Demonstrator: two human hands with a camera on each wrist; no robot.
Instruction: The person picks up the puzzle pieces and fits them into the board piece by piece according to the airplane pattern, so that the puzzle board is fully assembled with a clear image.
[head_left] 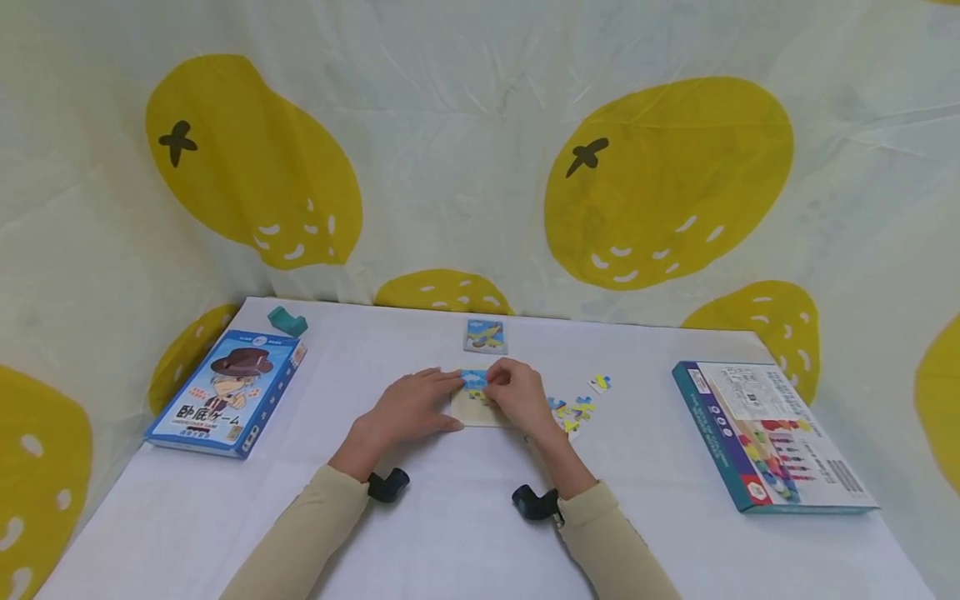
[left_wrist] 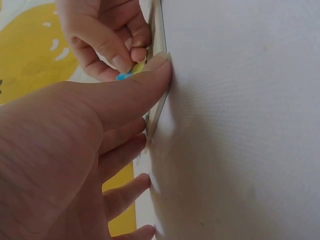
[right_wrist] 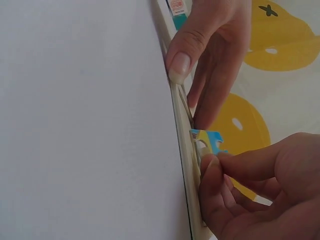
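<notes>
A small puzzle board (head_left: 477, 413) lies on the white table, with several blue and yellow pieces (head_left: 472, 381) in its upper part. My left hand (head_left: 411, 405) rests at its left side, fingers extended, the thumb pressing the near edge. Over the board's right side, my right hand (head_left: 521, 398) pinches a blue and yellow puzzle piece (right_wrist: 214, 139) between thumb and fingertips; in the right wrist view it stands tilted up from the board. Loose puzzle pieces (head_left: 582, 408) are scattered just right of my right hand, partly hidden by it.
Behind the board lies a small picture card (head_left: 485, 336). A blue game box (head_left: 225, 392) sits at the left, a teal curved object (head_left: 287, 322) behind it. Toward the right edge is a flat box (head_left: 776, 437). A fruit-patterned curtain (head_left: 450, 167) hangs behind the table.
</notes>
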